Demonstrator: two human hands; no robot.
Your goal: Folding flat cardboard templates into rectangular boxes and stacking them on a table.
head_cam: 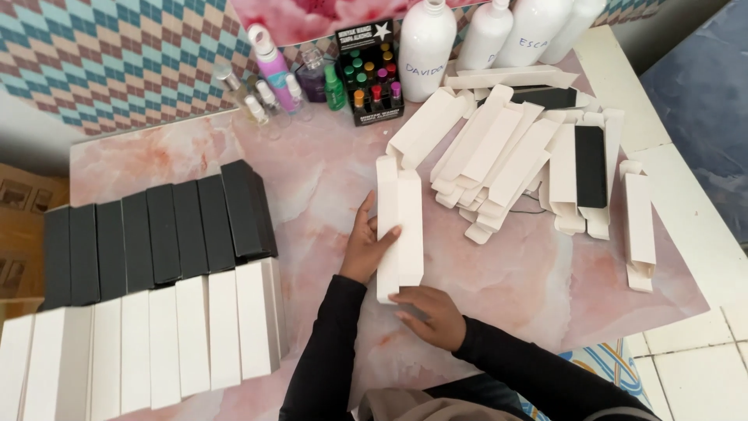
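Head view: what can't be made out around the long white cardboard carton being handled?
- Long white cardboard carton: near end hidden under right hand; left hand covers its left edge.
- Row of white cartons: cut off by bottom and left edges.
- Tall white plastic bottles: tops cut by top edge.
- Small coloured bottles in black box: too small.

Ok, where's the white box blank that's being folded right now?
In the head view the white box blank lies mid-table on the pink marble tabletop, left hand on its side, right hand at its near end, left of the flat blank pile.
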